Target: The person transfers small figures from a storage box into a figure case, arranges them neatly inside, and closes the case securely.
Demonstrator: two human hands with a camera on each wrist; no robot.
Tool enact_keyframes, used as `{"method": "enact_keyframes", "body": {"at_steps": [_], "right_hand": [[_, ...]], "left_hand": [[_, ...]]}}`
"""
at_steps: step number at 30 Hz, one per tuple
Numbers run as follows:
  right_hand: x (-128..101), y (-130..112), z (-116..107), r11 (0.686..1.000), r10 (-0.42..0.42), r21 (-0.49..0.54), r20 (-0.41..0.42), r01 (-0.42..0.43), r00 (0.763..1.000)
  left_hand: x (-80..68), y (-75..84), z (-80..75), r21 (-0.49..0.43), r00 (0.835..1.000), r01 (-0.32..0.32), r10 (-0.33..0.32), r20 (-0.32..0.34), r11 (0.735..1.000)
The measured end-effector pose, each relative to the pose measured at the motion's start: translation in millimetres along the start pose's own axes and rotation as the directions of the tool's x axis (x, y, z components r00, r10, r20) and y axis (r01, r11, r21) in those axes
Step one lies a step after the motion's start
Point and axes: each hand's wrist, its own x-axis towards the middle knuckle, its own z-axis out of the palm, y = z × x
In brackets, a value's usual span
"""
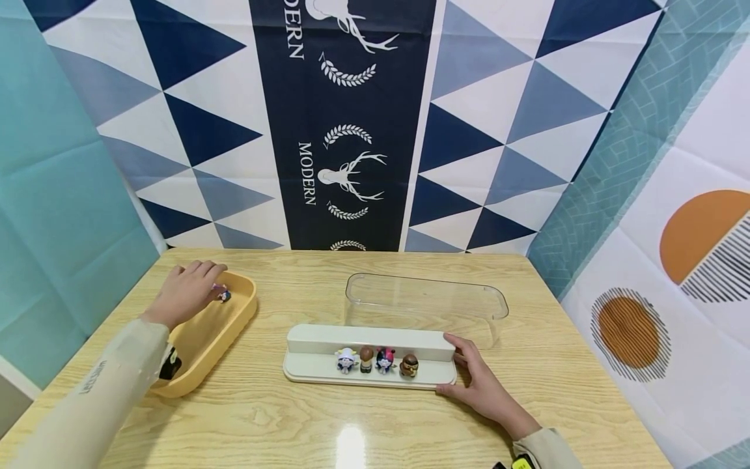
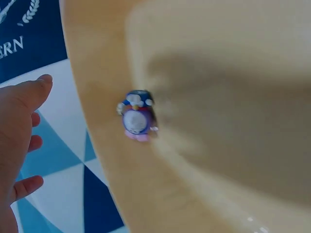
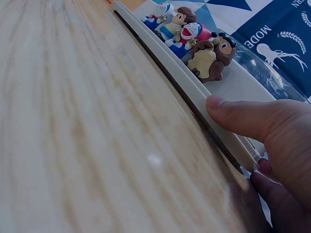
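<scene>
My left hand (image 1: 186, 292) hovers over the far end of a yellow tray (image 1: 241, 326), its fingers loosely bent. Close by the hand in the tray is a small figurine (image 2: 137, 119) with a purple body, white belly and blue top; it lies against the tray wall in the left wrist view. With my right hand (image 1: 483, 385) I hold the right end of a white stepped display base (image 1: 366, 335), thumb on its front edge. Several figurines stand in a row on its lower step, among them a brown one (image 3: 210, 59) nearest the right hand.
Behind the display base lies a clear plastic cover (image 1: 424, 294). All of it rests on a wood-grain table (image 1: 252, 410). A patterned cloth (image 1: 228, 124) hangs along the table's back edge, with more cloth at both sides.
</scene>
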Motion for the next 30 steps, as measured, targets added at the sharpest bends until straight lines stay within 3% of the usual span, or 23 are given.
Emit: {"method": "enact_keyframes", "body": {"at_steps": [6,10,18,25,30], "right_hand": [[-1,0,0,1.000,0.012,0.010,0.009,-0.012,1.000],[-1,0,0,1.000,0.013,0.009,0.011,-0.013,1.000],[-1,2,0,1.000,-0.013,0.004,0.004,0.013,1.000],[-1,3,-1,1.000,-0.010,-0.001,0.001,0.010,1.000],[0,2,-2,1.000,-0.001,-0.008,0.003,0.001,1.000]], "left_hand": [[-0.6,-3.7,12.6,-0.015,0.979,0.143,-0.139,0.150,0.990],[-0.2,-6.0,20.7,0.009,0.958,0.204,-0.201,0.204,0.979],[-1.2,-15.0,40.2,0.050,0.938,0.262,-0.266,0.220,0.964],[-0.2,-7.5,50.2,0.039,0.914,0.301,-0.300,0.271,0.953],[-3.5,-3.6,61.3,0.047,0.908,0.332,-0.332,0.254,0.942]]}}
